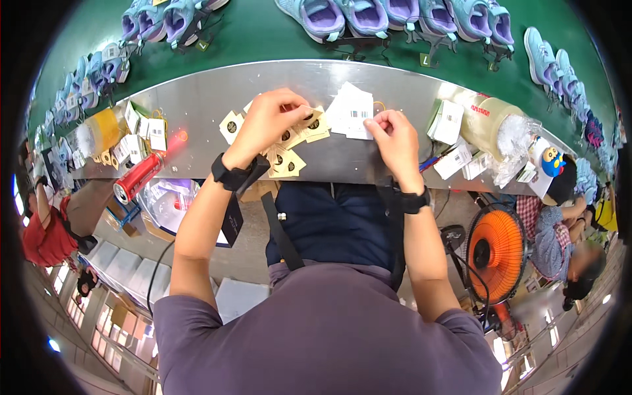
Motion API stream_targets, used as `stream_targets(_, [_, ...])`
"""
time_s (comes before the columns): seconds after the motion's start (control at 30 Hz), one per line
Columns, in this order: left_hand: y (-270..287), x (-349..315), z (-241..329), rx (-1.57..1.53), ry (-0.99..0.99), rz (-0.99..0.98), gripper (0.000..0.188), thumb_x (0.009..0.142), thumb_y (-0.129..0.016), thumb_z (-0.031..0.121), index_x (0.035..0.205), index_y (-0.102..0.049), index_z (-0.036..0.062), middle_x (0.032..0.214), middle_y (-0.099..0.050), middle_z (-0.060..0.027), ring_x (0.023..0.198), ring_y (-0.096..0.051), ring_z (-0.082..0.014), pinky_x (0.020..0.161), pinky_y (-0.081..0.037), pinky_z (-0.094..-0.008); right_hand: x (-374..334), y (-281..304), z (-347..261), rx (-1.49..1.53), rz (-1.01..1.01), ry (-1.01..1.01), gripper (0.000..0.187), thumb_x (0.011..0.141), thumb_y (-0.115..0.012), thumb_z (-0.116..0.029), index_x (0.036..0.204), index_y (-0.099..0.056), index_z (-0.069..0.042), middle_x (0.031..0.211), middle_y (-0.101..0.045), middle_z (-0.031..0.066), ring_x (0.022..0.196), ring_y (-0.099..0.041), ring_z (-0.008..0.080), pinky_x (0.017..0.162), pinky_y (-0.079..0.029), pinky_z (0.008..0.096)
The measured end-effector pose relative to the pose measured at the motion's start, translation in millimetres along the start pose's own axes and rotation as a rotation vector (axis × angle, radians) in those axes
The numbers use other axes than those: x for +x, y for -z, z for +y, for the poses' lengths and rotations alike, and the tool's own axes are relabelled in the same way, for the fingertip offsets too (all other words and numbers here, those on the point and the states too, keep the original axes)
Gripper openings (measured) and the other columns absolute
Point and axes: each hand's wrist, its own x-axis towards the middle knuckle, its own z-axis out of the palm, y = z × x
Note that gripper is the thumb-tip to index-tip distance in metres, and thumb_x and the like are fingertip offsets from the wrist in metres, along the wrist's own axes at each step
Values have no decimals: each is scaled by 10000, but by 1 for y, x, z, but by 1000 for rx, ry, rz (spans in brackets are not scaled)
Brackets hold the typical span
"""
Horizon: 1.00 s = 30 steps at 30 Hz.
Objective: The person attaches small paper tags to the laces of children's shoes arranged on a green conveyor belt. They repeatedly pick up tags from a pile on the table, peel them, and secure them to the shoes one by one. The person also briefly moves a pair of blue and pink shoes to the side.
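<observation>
A loose pile of small cream tags with dark round prints [286, 162] lies on the metal worktop in front of me. Over it, my left hand [271, 122] is closed, thumb and forefinger pinching one cream tag at the pile's upper right. To the right lies a stack of white barcode tags [349, 104], slightly fanned out. My right hand [396, 139] pinches the lower right edge of the top white tag between thumb and fingertips. A thin yellow loop [380, 105] shows just beyond that edge.
On the left lie a red can [138, 178], more tags [135, 145] and a yellow tape roll [104, 130]. At right are tag stacks [446, 122], a plastic container [488, 125] and crumpled clear plastic [513, 148]. Light-blue shoes [368, 20] line the green surface beyond. An orange fan [497, 253] stands lower right.
</observation>
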Motion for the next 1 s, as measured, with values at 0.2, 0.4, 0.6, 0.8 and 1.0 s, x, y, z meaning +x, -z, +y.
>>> stream_targets(0.2, [-16,5,15,-444,108,-57,218,896,-594,139,1041,-671,-3,907,-659,-33,730,-528,-54,673,-439,-207,-16,25,-1,686,-152,-205,110,832,-664,-91,868,-608,-3,716,-636,-6,659,-544,37,608,-440,205])
stream_targets(0.4, [-65,21,76,-963,218,-74,284,946,-514,168,1095,-593,-61,975,-655,-88,845,-614,-111,783,-496,-254,-19,33,-6,667,39,-132,123,808,-693,-92,816,-606,-5,697,-609,-12,624,-526,24,565,-449,182])
stream_targets(0.6, [-97,41,112,-875,-17,-165,198,852,-640,60,1027,-624,-30,949,-660,-73,851,-613,-105,781,-482,-245,-33,87,-4,581,309,16,126,793,-707,-96,861,-643,-11,768,-647,12,685,-574,51,592,-456,207])
stream_targets(0.8, [-138,62,171,-56,-1027,-172,156,719,-657,-5,871,-644,28,853,-654,-77,767,-627,-212,671,-511,-317,-41,157,68,1024,1175,-29,137,899,-576,-79,1022,-568,-18,779,-591,6,587,-445,32,507,-355,163])
stream_targets(1.0, [-195,72,205,-1,-1204,-186,202,707,-619,18,907,-589,24,1017,-615,-123,875,-619,-294,739,-521,-362,-30,181,69,1152,1050,-79,244,855,-648,-77,1072,-606,27,861,-641,42,598,-464,16,455,-305,135])
